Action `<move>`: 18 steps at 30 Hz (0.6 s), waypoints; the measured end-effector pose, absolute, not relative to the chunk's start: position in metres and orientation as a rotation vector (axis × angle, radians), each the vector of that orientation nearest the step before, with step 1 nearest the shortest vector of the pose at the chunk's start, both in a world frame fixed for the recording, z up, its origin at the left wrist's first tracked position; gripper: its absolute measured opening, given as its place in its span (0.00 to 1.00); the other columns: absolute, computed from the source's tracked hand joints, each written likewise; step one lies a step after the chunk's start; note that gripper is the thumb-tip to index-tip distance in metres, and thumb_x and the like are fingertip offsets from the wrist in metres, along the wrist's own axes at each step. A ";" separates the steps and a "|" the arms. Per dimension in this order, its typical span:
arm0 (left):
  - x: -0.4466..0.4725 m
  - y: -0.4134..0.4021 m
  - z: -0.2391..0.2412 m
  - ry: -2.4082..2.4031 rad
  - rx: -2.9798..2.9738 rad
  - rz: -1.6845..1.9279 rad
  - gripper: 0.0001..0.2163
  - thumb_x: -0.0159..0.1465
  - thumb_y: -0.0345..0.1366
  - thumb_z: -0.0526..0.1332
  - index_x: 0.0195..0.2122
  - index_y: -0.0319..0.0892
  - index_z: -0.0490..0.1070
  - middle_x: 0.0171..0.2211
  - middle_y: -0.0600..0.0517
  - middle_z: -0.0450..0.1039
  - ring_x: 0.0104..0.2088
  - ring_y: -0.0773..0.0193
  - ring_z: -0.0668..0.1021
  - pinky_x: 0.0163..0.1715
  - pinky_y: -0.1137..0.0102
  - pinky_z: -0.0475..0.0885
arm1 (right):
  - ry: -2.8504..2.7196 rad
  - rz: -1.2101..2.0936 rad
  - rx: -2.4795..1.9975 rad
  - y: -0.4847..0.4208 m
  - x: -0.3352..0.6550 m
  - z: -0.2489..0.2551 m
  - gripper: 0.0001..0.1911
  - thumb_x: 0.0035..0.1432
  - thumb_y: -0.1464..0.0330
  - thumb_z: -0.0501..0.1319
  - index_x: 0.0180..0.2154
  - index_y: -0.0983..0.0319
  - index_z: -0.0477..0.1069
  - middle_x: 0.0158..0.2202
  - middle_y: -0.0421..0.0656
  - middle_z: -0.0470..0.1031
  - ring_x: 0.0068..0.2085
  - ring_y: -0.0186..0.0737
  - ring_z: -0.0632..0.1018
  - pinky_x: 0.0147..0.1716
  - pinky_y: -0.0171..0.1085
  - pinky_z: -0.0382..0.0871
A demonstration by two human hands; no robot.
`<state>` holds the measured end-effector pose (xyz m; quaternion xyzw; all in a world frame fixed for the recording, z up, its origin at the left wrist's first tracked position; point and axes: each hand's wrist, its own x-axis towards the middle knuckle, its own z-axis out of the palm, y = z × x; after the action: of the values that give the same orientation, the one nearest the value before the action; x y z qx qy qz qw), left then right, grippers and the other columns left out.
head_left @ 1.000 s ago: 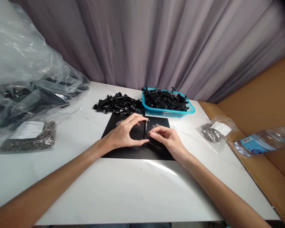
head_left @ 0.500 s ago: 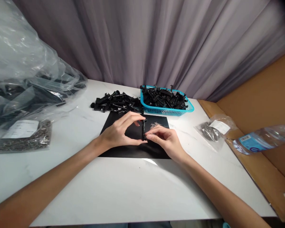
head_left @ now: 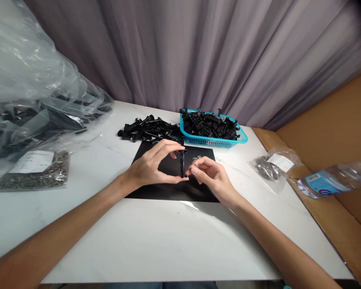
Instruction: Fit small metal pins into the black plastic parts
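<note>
**Bench entry: black plastic part held upright over the mat, two hands**

1. Table (head_left: 168, 241): white, glossy, bare along the lower frame; both forearms cross it.
2. Black mat (head_left: 168, 192): centre frame, lying flat under both hands.
3. Left hand (head_left: 152, 166): thumb below and forefinger above, closed on the two ends of the black plastic part (head_left: 183, 162). The part stands upright just above the mat at centre frame.
4. Right hand (head_left: 212, 174): thumb and forefinger pinched together, tips against the part's lower right side. Whether anything sits in the pinch is too small to tell.
5. Step in hand, as judged: fitting work at the part's lower end. It calls for a steady left grip and fine alignment by the right fingertips.
6. Small metal pieces (head_left: 197, 158): loose on the mat just behind the right hand, within reach.
7. Sealed bags of metal pieces: large bag (head_left: 33, 174) at left, small bag (head_left: 269, 166) at right.
8. Water bottle (head_left: 333, 182): lying at right, over cardboard (head_left: 333, 132).
9. Heap of black parts (head_left: 150, 130) and blue basket (head_left: 243, 138), also filled with black parts, beyond the mat. Neither obstructs the hands.
10. Clear plastic sack (head_left: 33, 92) at upper left; grey curtain (head_left: 198, 52) behind.
</note>
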<state>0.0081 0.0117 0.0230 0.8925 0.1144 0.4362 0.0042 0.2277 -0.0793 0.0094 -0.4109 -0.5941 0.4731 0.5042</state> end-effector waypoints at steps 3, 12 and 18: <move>0.007 0.012 0.021 0.383 2.779 1.344 0.31 0.58 0.45 0.74 0.60 0.45 0.66 0.49 0.45 0.76 0.39 0.59 0.81 0.47 0.61 0.80 | -1.450 1.124 -1.002 -0.079 0.228 0.010 0.15 0.64 0.54 0.66 0.39 0.58 0.71 0.36 0.41 0.77 0.32 0.35 0.74 0.30 0.35 0.68; 0.009 0.016 0.020 0.372 2.777 1.393 0.30 0.57 0.44 0.75 0.58 0.42 0.67 0.47 0.44 0.75 0.37 0.61 0.79 0.44 0.62 0.80 | -1.432 1.191 -0.963 -0.077 0.229 0.011 0.15 0.63 0.55 0.68 0.37 0.59 0.72 0.34 0.39 0.74 0.30 0.32 0.71 0.28 0.33 0.67; 0.009 0.019 0.021 0.328 2.790 1.377 0.31 0.58 0.44 0.75 0.59 0.39 0.67 0.48 0.42 0.74 0.37 0.61 0.79 0.43 0.62 0.81 | -1.373 1.114 -1.007 -0.076 0.233 0.007 0.12 0.57 0.59 0.73 0.35 0.59 0.78 0.35 0.41 0.78 0.36 0.37 0.77 0.36 0.37 0.72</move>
<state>0.0090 0.0186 0.0209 0.8917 0.1049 0.4403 0.0065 0.2325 -0.0765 0.0070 -0.4212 -0.5740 0.4657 0.5256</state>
